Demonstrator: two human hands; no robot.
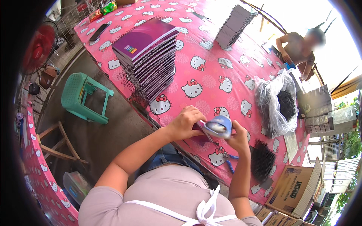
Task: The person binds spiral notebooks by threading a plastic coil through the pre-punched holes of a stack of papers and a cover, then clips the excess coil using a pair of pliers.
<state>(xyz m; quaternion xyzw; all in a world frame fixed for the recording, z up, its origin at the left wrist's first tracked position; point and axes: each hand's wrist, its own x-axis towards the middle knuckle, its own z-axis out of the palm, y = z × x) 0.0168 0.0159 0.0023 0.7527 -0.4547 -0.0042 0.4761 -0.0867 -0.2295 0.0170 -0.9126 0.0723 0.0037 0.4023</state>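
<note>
Left hand: the left hand (187, 122) was curled shut over the near edge of a purple notebook (201, 132), knuckles up.
Right hand: the right hand (236, 136) gripped a blue tool (220, 126) pressed against the notebook's wire spine.
Notebook: held between both hands just above the table edge, mostly hidden by them.
Table: a pink cloth (211, 81) with cat faces covered it.
Pliers: blue-handled pliers (230, 162) lay near the right wrist.
Wire coils: a row of black coils (262, 160) lay right of the pliers; more sat in a clear bag (275, 103).
Stack: a tall pile of purple notebooks (149, 56) stood well beyond the left hand.
Far side: another person (299, 49) worked there.
</note>
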